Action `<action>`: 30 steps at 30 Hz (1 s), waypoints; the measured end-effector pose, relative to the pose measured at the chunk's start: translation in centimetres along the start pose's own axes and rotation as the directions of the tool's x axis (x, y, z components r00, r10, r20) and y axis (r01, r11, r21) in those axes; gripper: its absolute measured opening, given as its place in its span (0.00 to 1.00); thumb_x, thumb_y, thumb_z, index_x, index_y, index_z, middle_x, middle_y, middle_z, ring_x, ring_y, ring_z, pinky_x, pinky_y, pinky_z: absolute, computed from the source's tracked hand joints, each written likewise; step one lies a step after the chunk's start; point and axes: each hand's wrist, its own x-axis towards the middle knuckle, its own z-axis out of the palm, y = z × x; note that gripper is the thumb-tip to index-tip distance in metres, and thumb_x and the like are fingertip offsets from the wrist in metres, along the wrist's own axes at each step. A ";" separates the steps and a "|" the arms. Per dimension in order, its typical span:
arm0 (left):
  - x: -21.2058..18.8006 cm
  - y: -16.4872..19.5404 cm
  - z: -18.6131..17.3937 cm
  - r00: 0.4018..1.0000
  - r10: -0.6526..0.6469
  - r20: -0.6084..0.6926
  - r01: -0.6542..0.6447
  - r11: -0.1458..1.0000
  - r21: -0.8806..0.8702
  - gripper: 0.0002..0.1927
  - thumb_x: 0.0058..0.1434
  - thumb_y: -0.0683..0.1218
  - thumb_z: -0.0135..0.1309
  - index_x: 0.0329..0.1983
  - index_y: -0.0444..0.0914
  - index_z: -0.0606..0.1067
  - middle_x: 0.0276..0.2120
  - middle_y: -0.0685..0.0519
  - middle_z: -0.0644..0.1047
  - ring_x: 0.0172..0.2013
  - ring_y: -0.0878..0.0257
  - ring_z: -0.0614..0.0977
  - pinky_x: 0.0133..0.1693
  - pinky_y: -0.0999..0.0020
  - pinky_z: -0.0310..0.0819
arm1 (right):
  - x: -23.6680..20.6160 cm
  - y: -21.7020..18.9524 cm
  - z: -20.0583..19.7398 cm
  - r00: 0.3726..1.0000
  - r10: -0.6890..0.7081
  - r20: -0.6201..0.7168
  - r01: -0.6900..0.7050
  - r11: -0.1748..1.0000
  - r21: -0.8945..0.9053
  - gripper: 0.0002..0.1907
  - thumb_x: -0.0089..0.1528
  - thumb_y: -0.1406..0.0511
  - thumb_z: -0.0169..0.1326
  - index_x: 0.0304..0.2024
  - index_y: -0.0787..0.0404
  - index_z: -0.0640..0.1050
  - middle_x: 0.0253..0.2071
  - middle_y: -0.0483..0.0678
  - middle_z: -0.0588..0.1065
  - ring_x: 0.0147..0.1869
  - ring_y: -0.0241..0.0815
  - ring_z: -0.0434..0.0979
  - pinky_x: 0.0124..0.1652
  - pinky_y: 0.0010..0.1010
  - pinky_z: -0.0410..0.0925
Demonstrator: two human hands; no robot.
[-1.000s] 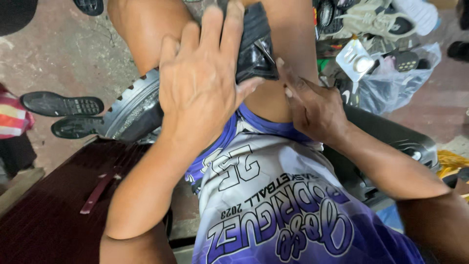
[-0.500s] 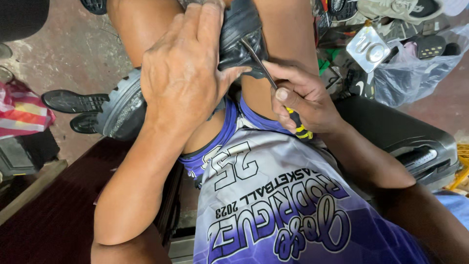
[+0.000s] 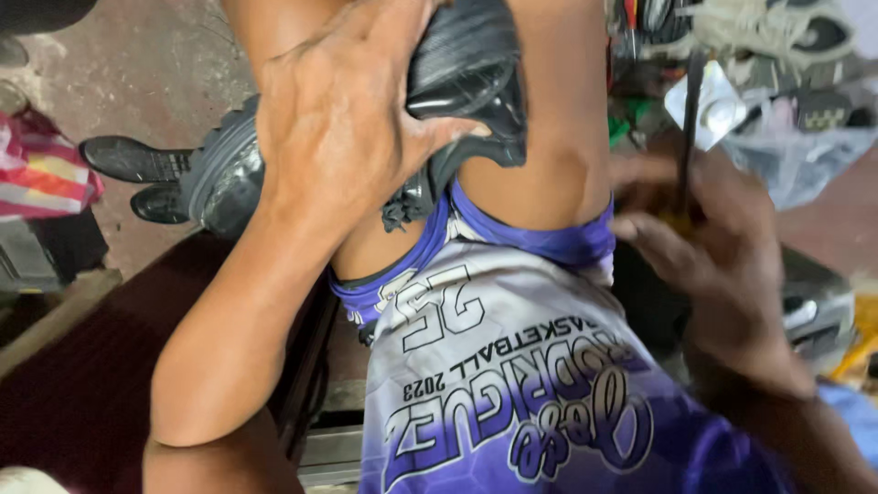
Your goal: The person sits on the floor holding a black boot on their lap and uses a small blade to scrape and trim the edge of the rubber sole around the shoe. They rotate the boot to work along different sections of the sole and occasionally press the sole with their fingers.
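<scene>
My left hand [image 3: 343, 119] presses down on a black shoe [image 3: 466, 73] held between my bare thighs, its fingers spread over the upper and sole. To the right of my right knee is my right hand [image 3: 713, 247], blurred by motion. It grips a thin dark tool [image 3: 688, 128] with a yellow-and-black handle, the shaft pointing up and away from the shoe. White-and-purple sports shorts [image 3: 512, 384] cover my lap below both hands.
A black shoe [image 3: 137, 160] lies on the concrete floor at left beside a round dark wheel-like object [image 3: 224, 178]. A dark red mat [image 3: 82, 393] covers the lower left. Shoes, a plastic bag [image 3: 814, 146] and clutter crowd the upper right. A striped bag [image 3: 41, 174] sits far left.
My right hand has pulled the tool away from the shoe, moving right and clear of my thigh. My left hand stays pressed on the shoe. The view has shifted slightly.
</scene>
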 end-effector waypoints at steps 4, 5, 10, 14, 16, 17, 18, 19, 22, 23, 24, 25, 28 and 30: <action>0.1 0.8 0.6 0.994 -0.018 0.110 0.022 0.999 -0.038 0.37 0.53 0.59 0.78 0.53 0.35 0.71 0.43 0.45 0.78 0.43 0.46 0.82 0.42 0.56 0.74 | 4.7 4.8 0.8 0.972 -0.223 0.075 0.234 0.950 -0.209 0.46 0.54 0.58 0.70 0.66 0.69 0.62 0.71 0.57 0.64 0.43 0.35 0.76 0.39 0.27 0.66; 0.1 1.0 0.7 0.996 -0.023 0.081 0.026 0.999 -0.037 0.37 0.53 0.57 0.77 0.53 0.35 0.70 0.45 0.46 0.78 0.45 0.47 0.82 0.43 0.57 0.75 | 6.1 5.5 1.4 0.966 -0.214 0.143 0.242 0.943 -0.226 0.56 0.51 0.57 0.72 0.73 0.70 0.58 0.78 0.59 0.58 0.48 0.36 0.77 0.43 0.28 0.68; 0.1 1.0 0.2 0.994 -0.062 0.087 0.071 0.992 -0.107 0.37 0.56 0.58 0.75 0.58 0.35 0.68 0.49 0.48 0.77 0.49 0.50 0.82 0.47 0.58 0.76 | 9.6 4.1 3.8 0.827 -0.511 0.234 0.543 0.834 -0.098 0.46 0.71 0.56 0.64 0.78 0.67 0.52 0.76 0.56 0.56 0.80 0.52 0.57 0.75 0.35 0.55; -0.2 0.2 -0.8 0.982 0.016 0.187 0.008 0.992 -0.124 0.40 0.62 0.62 0.70 0.61 0.31 0.67 0.50 0.43 0.76 0.51 0.46 0.80 0.50 0.55 0.75 | 9.3 3.1 4.7 0.828 -0.531 0.180 0.559 0.805 -0.196 0.43 0.69 0.52 0.61 0.77 0.65 0.57 0.71 0.55 0.63 0.75 0.50 0.65 0.72 0.35 0.60; -0.4 0.0 -1.0 0.979 0.062 0.196 -0.040 0.992 -0.116 0.38 0.65 0.60 0.66 0.63 0.29 0.65 0.52 0.41 0.74 0.51 0.45 0.79 0.54 0.55 0.75 | 9.2 3.4 4.9 0.827 -0.543 0.146 0.563 0.801 -0.204 0.42 0.70 0.50 0.60 0.75 0.65 0.59 0.69 0.54 0.65 0.72 0.47 0.68 0.70 0.32 0.63; -0.6 0.0 -1.0 0.977 0.070 0.201 -0.050 0.993 -0.105 0.38 0.67 0.60 0.65 0.64 0.29 0.64 0.53 0.40 0.74 0.52 0.45 0.79 0.55 0.55 0.75 | 9.1 3.5 4.9 0.829 -0.540 0.145 0.559 0.807 -0.188 0.41 0.70 0.50 0.59 0.75 0.65 0.59 0.69 0.53 0.65 0.71 0.46 0.68 0.69 0.32 0.64; -0.7 0.1 -1.0 0.976 0.064 0.209 -0.047 0.995 -0.087 0.38 0.67 0.60 0.64 0.64 0.28 0.64 0.53 0.39 0.74 0.51 0.44 0.79 0.54 0.55 0.75 | 9.0 3.6 5.0 0.831 -0.537 0.144 0.556 0.813 -0.173 0.40 0.71 0.50 0.59 0.74 0.65 0.60 0.69 0.53 0.65 0.70 0.45 0.68 0.68 0.31 0.64; -0.8 0.1 -0.8 0.975 0.066 0.210 -0.049 0.995 -0.085 0.38 0.68 0.60 0.64 0.64 0.28 0.64 0.53 0.39 0.74 0.51 0.44 0.79 0.53 0.56 0.75 | 8.9 3.7 5.0 0.838 -0.526 0.144 0.544 0.822 -0.166 0.39 0.72 0.50 0.59 0.74 0.65 0.60 0.69 0.53 0.65 0.70 0.45 0.69 0.68 0.31 0.65; -0.9 0.3 -0.5 0.977 0.048 0.208 -0.032 0.996 -0.084 0.37 0.71 0.61 0.64 0.64 0.29 0.65 0.52 0.41 0.74 0.50 0.45 0.79 0.51 0.57 0.76 | 8.8 3.4 5.0 0.866 -0.478 0.147 0.494 0.864 -0.097 0.36 0.75 0.53 0.60 0.73 0.66 0.61 0.69 0.53 0.64 0.70 0.45 0.68 0.66 0.29 0.66; -0.9 0.3 -0.5 0.978 0.035 0.208 -0.019 0.997 -0.076 0.37 0.71 0.61 0.65 0.64 0.29 0.65 0.51 0.41 0.74 0.50 0.46 0.79 0.50 0.58 0.76 | 8.8 3.2 5.1 0.884 -0.443 0.151 0.454 0.890 -0.045 0.36 0.74 0.53 0.60 0.72 0.66 0.61 0.69 0.53 0.64 0.69 0.44 0.68 0.63 0.28 0.67; -0.9 0.4 -0.5 0.977 0.025 0.210 -0.013 0.998 -0.060 0.37 0.69 0.60 0.65 0.65 0.29 0.66 0.51 0.41 0.74 0.49 0.45 0.80 0.49 0.57 0.76 | 8.8 3.1 5.1 0.900 -0.408 0.154 0.412 0.911 0.007 0.36 0.73 0.53 0.60 0.72 0.67 0.61 0.69 0.53 0.64 0.68 0.43 0.69 0.61 0.26 0.69; -0.8 0.4 -0.5 0.977 0.022 0.214 -0.012 0.999 -0.050 0.37 0.68 0.60 0.65 0.65 0.29 0.67 0.51 0.41 0.74 0.49 0.45 0.80 0.49 0.56 0.76 | 8.8 2.9 5.1 0.927 -0.345 0.150 0.338 0.939 0.068 0.37 0.70 0.52 0.60 0.70 0.67 0.62 0.68 0.53 0.64 0.67 0.42 0.71 0.57 0.25 0.72; -0.6 0.6 -0.5 0.978 0.033 0.205 -0.027 0.999 -0.029 0.35 0.70 0.59 0.64 0.62 0.29 0.66 0.51 0.42 0.74 0.48 0.48 0.80 0.48 0.59 0.76 | 8.8 2.6 5.2 0.936 -0.321 0.145 0.310 0.946 0.094 0.35 0.72 0.54 0.61 0.71 0.67 0.63 0.68 0.52 0.64 0.65 0.38 0.71 0.56 0.23 0.75; -0.5 0.7 -0.5 0.976 0.024 0.215 -0.021 1.000 -0.018 0.34 0.69 0.58 0.65 0.63 0.29 0.67 0.51 0.42 0.75 0.48 0.47 0.80 0.48 0.59 0.77 | 8.8 2.6 5.2 0.921 -0.366 0.133 0.370 0.929 -0.003 0.33 0.72 0.56 0.62 0.70 0.66 0.64 0.67 0.52 0.65 0.64 0.38 0.70 0.55 0.23 0.74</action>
